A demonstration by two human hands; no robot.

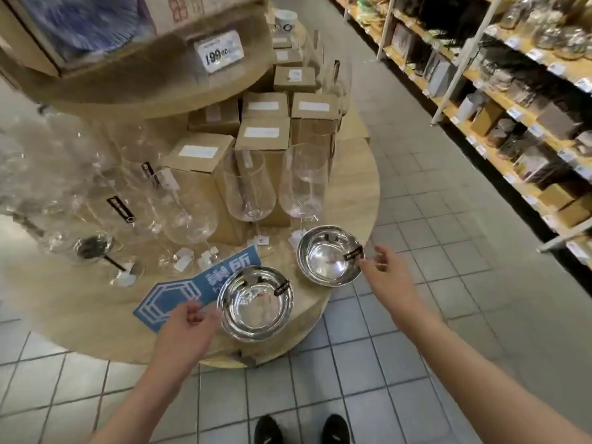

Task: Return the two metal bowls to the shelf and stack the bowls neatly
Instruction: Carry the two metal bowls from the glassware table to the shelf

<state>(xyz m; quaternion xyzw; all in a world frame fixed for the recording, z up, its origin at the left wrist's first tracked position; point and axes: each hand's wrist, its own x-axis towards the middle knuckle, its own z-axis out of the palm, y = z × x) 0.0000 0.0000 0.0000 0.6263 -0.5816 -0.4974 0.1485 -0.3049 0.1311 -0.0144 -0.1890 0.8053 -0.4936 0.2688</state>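
- black shoes (pixel 301 429) on the tiled floor (pixel 416 363) are the closest thing to the lens; both forearms run up from there
- left hand (pixel 184 331) has a loosely curled grip right at the rim of the near metal bowl (pixel 256 302); looks like it's pinching nothing yet, though whether the fingertips touch steel is hard to call; right hand (pixel 384 274) has its fingers spread just beside the far metal bowl (pixel 330 256), empty too
- both bowls sit apart near the front edge of the round wooden worktop (pixel 358 174), the far one close to the lip; a clumsy nudge could slide it off onto the tiles
- stemmed wine glasses (pixel 301 181) stand just behind the bowls; lift a bowl too far back and you'd likely clip a stem and topple it
- polished steel looks slippery, and each bowl has a dark label (pixel 353 252) over the rim, which may stop them nesting flush
- the blue sign (pixel 195 286) is partly under the near bowl; glasses at the left are blurred; the aisle shelf (pixel 512 107) is too smeared to pick out any bowl stack
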